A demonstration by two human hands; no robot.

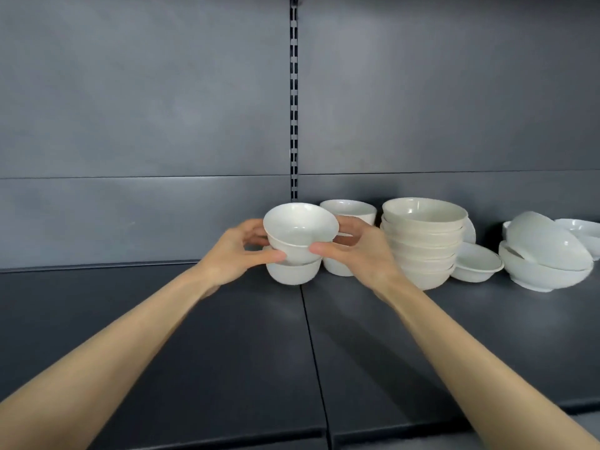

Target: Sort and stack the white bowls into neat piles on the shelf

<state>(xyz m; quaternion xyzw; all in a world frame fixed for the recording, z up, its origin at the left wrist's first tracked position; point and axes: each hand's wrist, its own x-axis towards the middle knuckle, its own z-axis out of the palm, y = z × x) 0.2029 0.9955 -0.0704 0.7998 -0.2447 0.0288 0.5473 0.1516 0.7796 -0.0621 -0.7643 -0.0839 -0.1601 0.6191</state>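
White bowl (300,227), tilted, gripped by left hand (233,254) and right hand (360,251), bowl beneath (293,272) partly hidden, far-right bowls (581,228) cropped

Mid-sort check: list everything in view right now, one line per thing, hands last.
small white ceramic bowl: 1, white, tilted, held over the lower bowl
lower small white bowl: 1, white, on the shelf at its seam
rear small white bowls: at least 2, white, partly hidden behind the right hand
tall stack of cream bowls: about six, off-white, right of centre
shallow white bowl: 1, white, right of the tall stack
large white bowls: at least 2, white, far right, one tilted inside another
dark grey metal shelf: 1, dark grey
slotted upright: 1, black, back wall
left hand: grips the held bowl
right hand: grips the held bowl
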